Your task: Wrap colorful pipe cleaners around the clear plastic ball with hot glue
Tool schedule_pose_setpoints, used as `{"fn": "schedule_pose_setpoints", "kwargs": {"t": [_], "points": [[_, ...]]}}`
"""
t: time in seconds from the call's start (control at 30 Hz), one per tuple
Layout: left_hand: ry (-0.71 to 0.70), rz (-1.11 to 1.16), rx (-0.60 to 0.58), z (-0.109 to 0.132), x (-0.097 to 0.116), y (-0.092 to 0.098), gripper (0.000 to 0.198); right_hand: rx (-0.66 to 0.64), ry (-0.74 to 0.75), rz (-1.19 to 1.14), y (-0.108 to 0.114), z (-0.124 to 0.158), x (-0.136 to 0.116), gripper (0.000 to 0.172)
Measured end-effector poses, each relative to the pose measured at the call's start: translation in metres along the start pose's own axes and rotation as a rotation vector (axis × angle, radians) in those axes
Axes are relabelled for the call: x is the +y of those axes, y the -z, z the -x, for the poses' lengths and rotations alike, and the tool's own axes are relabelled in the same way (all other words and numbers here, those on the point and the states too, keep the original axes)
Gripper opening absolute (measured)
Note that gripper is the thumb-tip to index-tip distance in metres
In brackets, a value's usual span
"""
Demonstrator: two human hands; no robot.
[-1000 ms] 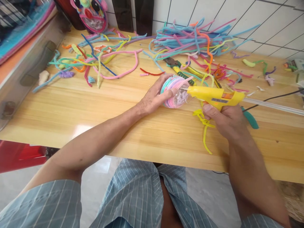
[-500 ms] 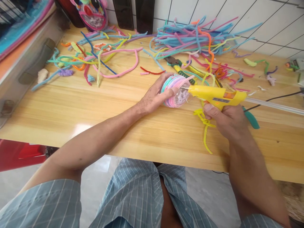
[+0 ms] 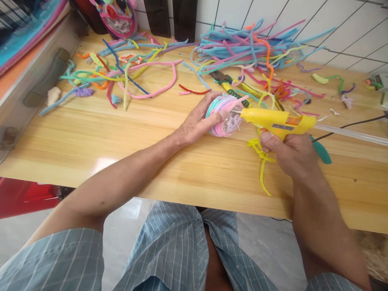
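The wooden table (image 3: 91, 133) carries everything, and both hands work over its middle. Beyond the two grips lie two loose heaps of fuzzy craft wires, far too many to count: a thick heap (image 3: 248, 44) past the right hand's knuckles against the tiled wall, and a thinner scatter (image 3: 127, 72) out past the left hand's fingertips. The right hand (image 3: 291, 153) is closed in a full fist around the handle of the one yellow glue gun (image 3: 273, 121), with a clear glue stick (image 3: 348, 135) running out behind that grip and a dark cord (image 3: 357, 123) just past it. Whether a finger presses the trigger cannot be told. The gun's tip touches the side of the one ball (image 3: 224, 115) that faces the right grip. The ball is a clear round shell wound with pastel wires, held just above the table in the left hand (image 3: 197, 125), whose fingers curl round its near side and top while the thumb goes underneath. It looks light and fairly stiff at the core but soft and fuzzy on the outside, so it should not slip. The safest hold is likely where the left hand has it — on the wound side, away from the tip and any hot glue. One pair of pliers (image 3: 230, 87) lies just beyond the ball, one teal handle (image 3: 321, 151) shows behind the right wrist, and one knotted yellow wire (image 3: 262, 161) lies under the right fist.
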State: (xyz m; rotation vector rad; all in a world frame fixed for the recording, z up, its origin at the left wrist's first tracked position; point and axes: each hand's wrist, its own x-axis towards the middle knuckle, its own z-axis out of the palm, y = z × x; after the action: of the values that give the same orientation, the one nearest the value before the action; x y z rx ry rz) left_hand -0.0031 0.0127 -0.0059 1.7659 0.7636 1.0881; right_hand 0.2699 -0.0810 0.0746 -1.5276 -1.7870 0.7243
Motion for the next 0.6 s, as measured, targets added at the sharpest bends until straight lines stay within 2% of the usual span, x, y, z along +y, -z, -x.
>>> {"fn": "schedule_pose_setpoints", "kwargs": {"t": [0.6], "points": [[-0.023,-0.022,0.007,0.0006,0.0003,0.0006,0.076,0.002,-0.034,0.031,0.0008,0.0008,0.0010,0.047]]}}
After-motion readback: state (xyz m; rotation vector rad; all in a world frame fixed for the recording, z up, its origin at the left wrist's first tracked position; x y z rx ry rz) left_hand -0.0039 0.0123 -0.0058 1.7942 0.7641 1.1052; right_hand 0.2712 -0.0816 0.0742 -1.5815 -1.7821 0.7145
